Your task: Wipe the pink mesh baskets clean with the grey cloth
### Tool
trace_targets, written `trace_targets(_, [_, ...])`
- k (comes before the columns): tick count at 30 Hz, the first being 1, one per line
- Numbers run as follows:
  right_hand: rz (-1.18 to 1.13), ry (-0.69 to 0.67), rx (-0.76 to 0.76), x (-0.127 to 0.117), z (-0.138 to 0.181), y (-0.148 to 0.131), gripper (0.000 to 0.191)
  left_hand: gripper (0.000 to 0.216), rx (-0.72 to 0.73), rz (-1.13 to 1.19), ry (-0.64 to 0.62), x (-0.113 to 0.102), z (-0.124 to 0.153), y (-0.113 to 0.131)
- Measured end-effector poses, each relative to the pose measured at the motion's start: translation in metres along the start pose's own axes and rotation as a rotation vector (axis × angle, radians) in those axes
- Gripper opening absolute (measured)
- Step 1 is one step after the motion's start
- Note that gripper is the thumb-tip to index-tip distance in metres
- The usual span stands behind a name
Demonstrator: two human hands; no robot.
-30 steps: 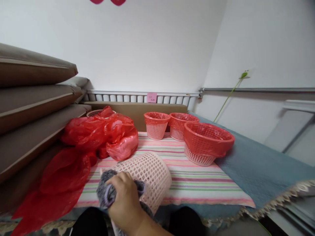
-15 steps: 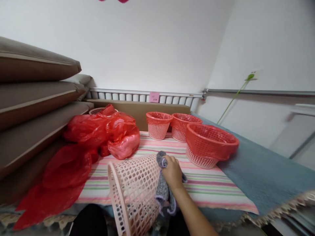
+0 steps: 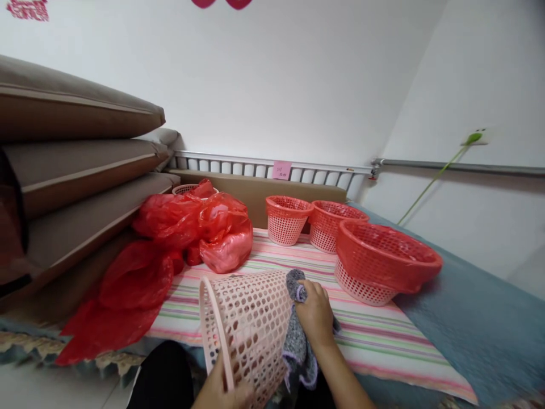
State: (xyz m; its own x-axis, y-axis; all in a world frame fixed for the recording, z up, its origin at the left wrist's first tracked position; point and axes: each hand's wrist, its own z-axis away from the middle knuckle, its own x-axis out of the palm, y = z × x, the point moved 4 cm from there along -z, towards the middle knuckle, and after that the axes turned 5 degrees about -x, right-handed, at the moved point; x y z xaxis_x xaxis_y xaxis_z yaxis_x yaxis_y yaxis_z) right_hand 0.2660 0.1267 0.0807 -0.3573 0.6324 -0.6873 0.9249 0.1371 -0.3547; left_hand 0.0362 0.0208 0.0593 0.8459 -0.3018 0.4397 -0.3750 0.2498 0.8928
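Observation:
A pale pink perforated plastic basket (image 3: 251, 307) lies on its side in front of me, its rim facing left. My left hand (image 3: 223, 386) grips that rim at the bottom, fingers partly hidden by the frame's lower edge. In my right hand (image 3: 317, 312) is a grey cloth (image 3: 298, 341) with lilac edging, bunched in the fingers and pressed to the basket's base end. Part of the cloth hangs below the hand.
Three baskets lined with red bags (image 3: 385, 255) stand at the right on a striped cloth (image 3: 374, 341). Crumpled red plastic bags (image 3: 196, 227) lie at the left, beside stacked brown cushions (image 3: 85, 162). Behind are a cardboard panel (image 3: 251, 196) and a radiator (image 3: 238, 166).
My left hand has come into view, holding the basket's rim. The camera has shifted so the scene sits further right. My right hand keeps the cloth against the base.

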Motion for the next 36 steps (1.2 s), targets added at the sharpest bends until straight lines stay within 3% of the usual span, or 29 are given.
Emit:
trace_targets(3, [0.013,0.008,-0.012,-0.002,0.005,0.000,0.042,0.077,0.035,0.141,0.011,0.002,-0.010,0.014])
trace_targets(17, [-0.034,0.022,-0.019,-0.006,0.015,-0.008,0.040,0.079,-0.038,0.277,0.034,0.000,-0.009,0.008])
trace_targets(20, [-0.102,-0.014,-0.027,-0.006,0.018,-0.029,0.042,0.082,-0.037,0.305,0.054,-0.002,-0.010,0.006])
trace_targets(23, [-0.250,-0.080,-0.078,-0.006,0.030,-0.067,0.042,0.080,-0.055,0.296,0.061,-0.003,-0.011,0.004])
trace_targets(27, [-0.514,-0.223,-0.255,-0.015,0.054,-0.128,0.045,0.090,0.036,0.254,0.057,-0.009,-0.013,0.005])
trace_targets(29, [-0.620,-0.323,-0.335,-0.024,0.059,-0.143,0.041,0.092,0.073,0.217,0.039,-0.014,-0.014,0.004])
trace_targets(32, [-0.659,-0.359,-0.333,-0.038,0.044,-0.128,0.035,0.085,-0.028,0.136,-0.072,-0.018,-0.012,-0.005])
trace_targets(36, [-0.393,-0.096,-0.060,-0.044,0.003,-0.052,0.054,0.078,-0.063,0.052,-0.104,-0.020,-0.001,-0.011])
